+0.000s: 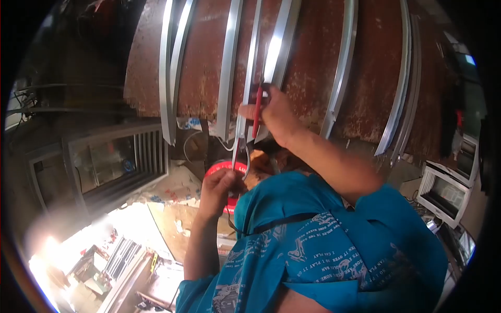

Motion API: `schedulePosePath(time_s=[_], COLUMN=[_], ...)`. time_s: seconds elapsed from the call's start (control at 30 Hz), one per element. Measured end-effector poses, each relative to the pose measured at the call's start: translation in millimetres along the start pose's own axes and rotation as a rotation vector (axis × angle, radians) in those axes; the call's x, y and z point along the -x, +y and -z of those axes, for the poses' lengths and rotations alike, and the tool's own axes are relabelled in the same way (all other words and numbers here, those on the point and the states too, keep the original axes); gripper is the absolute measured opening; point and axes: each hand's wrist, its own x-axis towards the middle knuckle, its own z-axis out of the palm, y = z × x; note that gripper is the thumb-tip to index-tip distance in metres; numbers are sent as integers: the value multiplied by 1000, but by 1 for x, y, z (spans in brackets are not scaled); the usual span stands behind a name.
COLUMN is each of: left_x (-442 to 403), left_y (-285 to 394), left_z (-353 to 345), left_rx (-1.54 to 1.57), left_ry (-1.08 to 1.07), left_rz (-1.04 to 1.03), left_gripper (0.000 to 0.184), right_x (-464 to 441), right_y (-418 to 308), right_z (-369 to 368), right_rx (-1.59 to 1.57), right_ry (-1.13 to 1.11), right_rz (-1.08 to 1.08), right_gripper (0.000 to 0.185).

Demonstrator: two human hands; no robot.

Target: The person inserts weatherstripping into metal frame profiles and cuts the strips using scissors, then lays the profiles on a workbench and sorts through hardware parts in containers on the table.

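Here, right grip (276, 116) closed round a red-handled tool (256, 119), digit against a metal strip (252, 57). Left grip (220, 185), nearer the body, pinching a narrow piece (236, 154) that runs toward the right. Brown surface (203, 57) beyond both grips; red round object (223, 167) beneath left.

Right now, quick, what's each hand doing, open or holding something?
Left hand: closed on a thin piece; can't tell exactly what.
Right hand: closed, holding a red-handled tool.
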Motion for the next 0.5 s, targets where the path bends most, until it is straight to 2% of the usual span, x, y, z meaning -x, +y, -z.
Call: schedulePosePath(time_s=[0.07,0.13,0.17,0.2,0.27,0.3,0.37,0.4,0.43,0.47,0.5], left_x=[-1,-2,-10,-16,-12,-7,-2,7,10,11,14], left_y=[3,13,15,19,23,15,0,-9,-14,-16,-15], left_z=[-6,-20,-25,-32,-41,-34,-20,-12,0,2,4], left_rx=[-31,-41,-51,-52,-122,-189,-190,-192,-146,-64,-131], left_ry=[31,214,238,230,346,323,277,225,96,29,37], left_rz=[5,100,61,40,-9,-12,-42,-52,38,-2,48], left_gripper=[30,27,28,28,33,39,40,41,41,40,38], right_x=[0,6,12,16,25,21,9,2,-1,4,11], right_y=[1,1,0,5,4,4,8,5,-6,-11,-7], right_z=[2,1,-1,-5,-1,-2,0,4,7,7,7], right_rx=[8,60,107,111,-11,-6,10,62,14,-37,-36], right_ry=[-19,-36,-77,-76,-133,-142,-5,-18,-62,-105,-101], right_rz=[-28,-146,-67,-122,-186,-182,-42,-65,-114,-164,-187], right_gripper=[52,57,59,56,52,52,49,43,42,41,41])
